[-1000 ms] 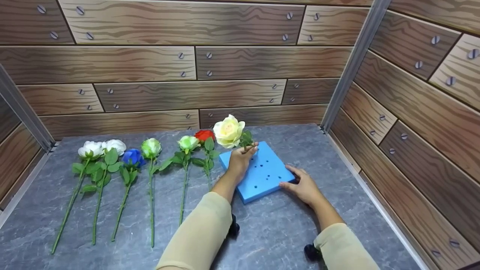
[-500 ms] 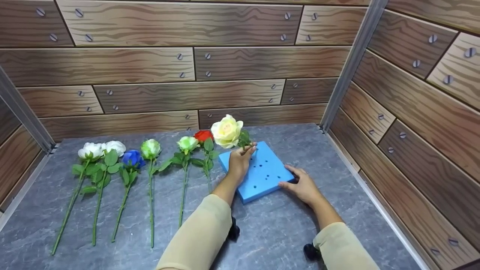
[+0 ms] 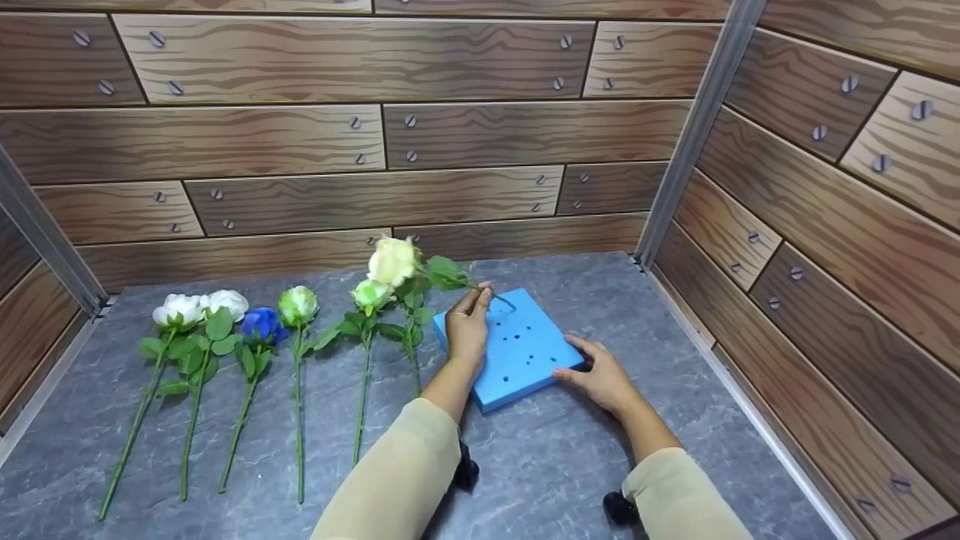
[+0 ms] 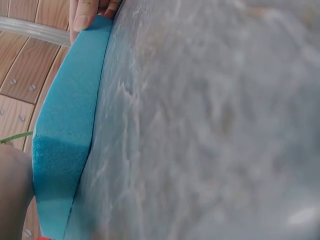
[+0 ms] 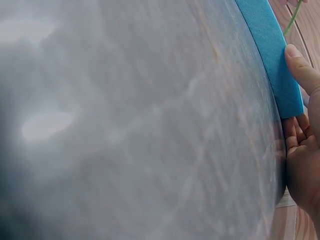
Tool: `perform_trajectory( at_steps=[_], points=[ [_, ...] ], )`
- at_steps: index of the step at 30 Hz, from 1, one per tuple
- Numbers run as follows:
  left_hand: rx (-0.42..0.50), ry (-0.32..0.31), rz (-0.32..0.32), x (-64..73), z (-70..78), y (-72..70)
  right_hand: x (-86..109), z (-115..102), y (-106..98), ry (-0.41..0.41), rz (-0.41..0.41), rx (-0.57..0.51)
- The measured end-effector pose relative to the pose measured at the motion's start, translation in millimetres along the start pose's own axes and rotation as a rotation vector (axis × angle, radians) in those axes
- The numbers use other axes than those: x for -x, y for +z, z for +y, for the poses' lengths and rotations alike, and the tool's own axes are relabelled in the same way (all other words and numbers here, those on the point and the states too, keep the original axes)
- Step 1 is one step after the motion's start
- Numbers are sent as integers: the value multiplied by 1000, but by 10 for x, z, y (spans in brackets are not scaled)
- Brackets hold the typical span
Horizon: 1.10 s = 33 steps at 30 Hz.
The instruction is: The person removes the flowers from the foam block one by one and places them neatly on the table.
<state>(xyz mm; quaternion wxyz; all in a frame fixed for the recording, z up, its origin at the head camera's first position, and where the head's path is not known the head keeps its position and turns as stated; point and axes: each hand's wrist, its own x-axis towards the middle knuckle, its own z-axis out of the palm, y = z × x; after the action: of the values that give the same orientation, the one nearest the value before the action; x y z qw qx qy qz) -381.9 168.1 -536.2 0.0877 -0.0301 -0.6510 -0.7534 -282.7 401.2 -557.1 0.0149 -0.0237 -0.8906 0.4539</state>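
My left hand pinches the green stem of a pale yellow artificial rose. The rose leans far to the left, its bloom beyond the block and its stem end over the block's far part. Beneath lies a flat blue foam block with several small holes in its top. My right hand grips that block at its near right corner. In the right wrist view the thumb presses on the block's edge, with fingers curled at the corner. The left wrist view shows the block's side resting on the tabletop.
Left of the block lie several artificial roses in a row: white ones, a blue one, and greenish-white ones. A leafy stem lies nearest the block, its bloom hidden. Wood-patterned walls enclose the grey tabletop.
The yellow rose has tipped over to the left, covering the red bloom, and its lower stem now shows past my left fingertips. My right hand keeps its hold on the block.
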Motion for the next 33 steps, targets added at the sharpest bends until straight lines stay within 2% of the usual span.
perform_trajectory(
  at_steps=[3, 11, 18, 29, 33],
  points=[
    [37, -9, -7, -5, 44, -3, 2, -2, 0, 1, -6, 1],
    [160, -9, -63, -57, 228, -119, -17, -24, 23, -6, -5, -2],
    [241, -54, -167, -48, 338, -222, -9, -5, 13, -14, -1, 8],
    [164, -85, -297, 12, 420, -355, -16, 5, 8, -14, 5, 3],
    [129, -115, -340, 59, 460, -396, -23, 4, 22, -13, 2, 6]
  ],
)
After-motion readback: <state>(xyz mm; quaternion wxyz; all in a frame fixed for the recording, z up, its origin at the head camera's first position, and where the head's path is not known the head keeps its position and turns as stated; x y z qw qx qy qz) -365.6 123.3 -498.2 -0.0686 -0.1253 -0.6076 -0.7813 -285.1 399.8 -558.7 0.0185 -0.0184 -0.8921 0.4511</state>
